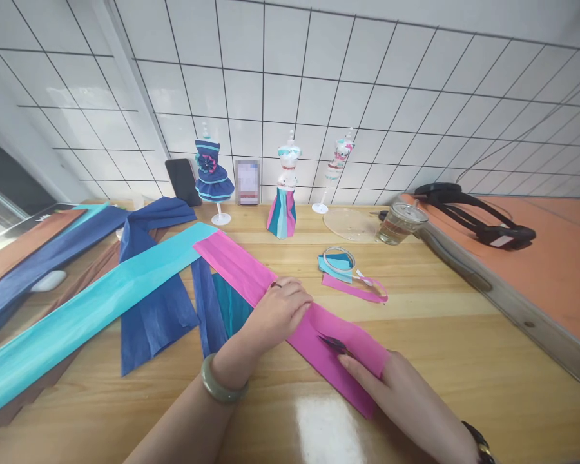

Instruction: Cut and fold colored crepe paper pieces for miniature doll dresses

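Wood-grain surface, white tiled wall behind. Pink strip runs diagonally mid-surface, far end meeting turquoise strip; blue material at left. Hands apart: left hand on pink strip, can't tell if gripping; right hand clamped on dark scissors, blades over the pink. Back of surface: three mini dress forms, two phones. Right: glass cup, black headset-like device on orange area.
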Available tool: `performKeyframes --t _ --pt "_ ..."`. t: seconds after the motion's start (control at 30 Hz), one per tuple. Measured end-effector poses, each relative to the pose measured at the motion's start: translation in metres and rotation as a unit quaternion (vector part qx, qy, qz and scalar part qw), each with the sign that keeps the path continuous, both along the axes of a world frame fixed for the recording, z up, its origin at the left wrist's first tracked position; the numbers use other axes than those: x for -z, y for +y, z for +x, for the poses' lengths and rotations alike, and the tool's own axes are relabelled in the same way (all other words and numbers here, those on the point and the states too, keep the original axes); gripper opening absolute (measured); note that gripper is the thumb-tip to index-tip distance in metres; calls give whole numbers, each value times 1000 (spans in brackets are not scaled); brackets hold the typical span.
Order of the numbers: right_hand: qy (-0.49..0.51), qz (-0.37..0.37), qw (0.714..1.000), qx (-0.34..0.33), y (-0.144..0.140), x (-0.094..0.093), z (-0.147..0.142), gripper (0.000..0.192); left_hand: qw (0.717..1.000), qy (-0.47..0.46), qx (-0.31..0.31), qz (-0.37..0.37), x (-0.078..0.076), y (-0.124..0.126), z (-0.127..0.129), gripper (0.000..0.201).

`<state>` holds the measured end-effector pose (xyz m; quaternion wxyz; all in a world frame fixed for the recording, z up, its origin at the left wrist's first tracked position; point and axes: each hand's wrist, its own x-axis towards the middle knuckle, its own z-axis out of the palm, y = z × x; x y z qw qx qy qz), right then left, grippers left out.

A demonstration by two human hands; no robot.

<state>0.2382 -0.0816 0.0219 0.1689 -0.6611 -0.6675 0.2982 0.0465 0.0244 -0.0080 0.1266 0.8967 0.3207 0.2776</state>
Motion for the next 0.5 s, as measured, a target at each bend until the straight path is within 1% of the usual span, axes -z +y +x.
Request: performKeyframes --t 0.1,0.17,0.37,0.43,0.5 --pt "6 -46 999 -11 -5 -1 13 36 1000 -2 -8 0 0 -1 0 21" --pt "14 -53 998 -12 -9 0 26 36 1000 2 -14 -3 0 -1 0 22" --pt "20 -94 995 -26 -20 8 78 33 1000 4 -28 -6 3 1 -1 23" --pt "-3 -91 996 -6 -21 12 96 32 999 6 -32 -7 4 2 0 23" --pt "-40 -69 996 31 -20 17 110 32 999 9 -34 -10 5 3 0 23"
